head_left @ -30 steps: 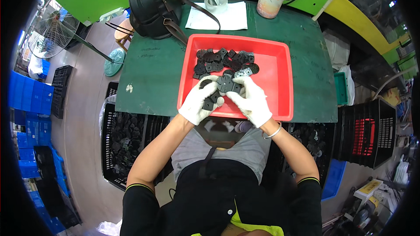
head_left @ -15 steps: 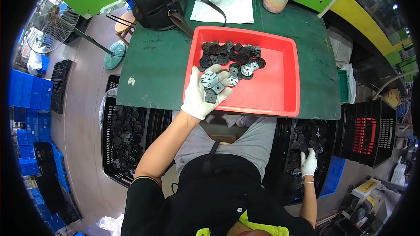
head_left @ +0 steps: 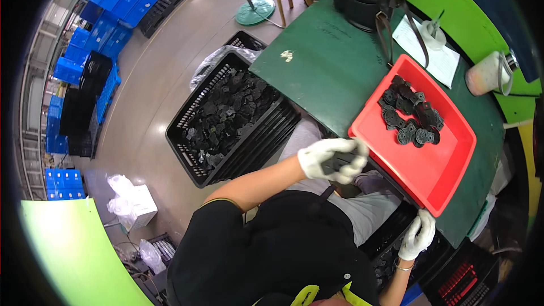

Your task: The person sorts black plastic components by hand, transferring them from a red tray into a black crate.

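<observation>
Here the left hand (head_left: 334, 160) had its gloved fingers (head_left: 358, 161) curled shut round a dark flat part (head_left: 334, 164), probably stiff, light, best pinched by its edges. Lower right, the right hand (head_left: 418, 237) reached down, grip unclear. Beyond: red tray (head_left: 439, 161), black crate (head_left: 226, 119).

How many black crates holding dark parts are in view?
2. One black crate sits on the floor left of the green table; another is at lower right by the right hand, largely hidden.
</observation>
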`<state>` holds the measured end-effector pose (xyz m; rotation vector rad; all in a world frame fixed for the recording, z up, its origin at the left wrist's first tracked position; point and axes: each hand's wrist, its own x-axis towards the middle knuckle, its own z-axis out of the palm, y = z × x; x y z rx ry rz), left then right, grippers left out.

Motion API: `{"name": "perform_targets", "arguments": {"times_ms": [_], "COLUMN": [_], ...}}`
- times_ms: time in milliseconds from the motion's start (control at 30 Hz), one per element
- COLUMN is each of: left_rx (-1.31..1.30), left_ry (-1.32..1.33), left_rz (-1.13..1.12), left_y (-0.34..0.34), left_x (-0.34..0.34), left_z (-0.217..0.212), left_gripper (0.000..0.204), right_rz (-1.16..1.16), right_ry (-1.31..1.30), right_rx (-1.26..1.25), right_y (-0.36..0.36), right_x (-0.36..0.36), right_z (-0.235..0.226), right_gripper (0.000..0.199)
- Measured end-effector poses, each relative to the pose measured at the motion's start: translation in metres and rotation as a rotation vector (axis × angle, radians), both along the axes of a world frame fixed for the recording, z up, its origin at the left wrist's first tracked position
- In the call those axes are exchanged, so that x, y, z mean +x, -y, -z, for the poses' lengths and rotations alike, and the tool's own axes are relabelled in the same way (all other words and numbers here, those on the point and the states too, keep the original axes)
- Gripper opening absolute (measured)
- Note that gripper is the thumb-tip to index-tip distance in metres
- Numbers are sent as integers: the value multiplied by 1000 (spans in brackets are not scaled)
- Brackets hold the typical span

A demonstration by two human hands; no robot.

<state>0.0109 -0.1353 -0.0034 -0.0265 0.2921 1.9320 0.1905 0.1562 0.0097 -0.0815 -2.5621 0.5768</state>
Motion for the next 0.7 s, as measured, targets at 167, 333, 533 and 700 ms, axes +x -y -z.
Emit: {"name": "perform_targets", "arguments": {"times_ms": [167,333,533,700], "left_rx": [-497,-1045,-1748,-1269], "left_ry": [172,318,-34,-886], "left_rz": [-549,-1234,-1283,-1435], "left_y": [91,255,240,85], "left_x": [-11,-41,-68,-51], "left_z": [16,119,89,8], "left_gripper": [20,20,68,42], "right_rz": [-178,-201,-157,-447], "right_ry": [-85,-34,178,334], "right_rx": [78,-163,-82,359], "right_y": [22,20,-18,-3], "right_x": [-49,-81,-144,-193], "right_z": [-1,-15,-7,10], "right_gripper": [18,15,28,44]}}
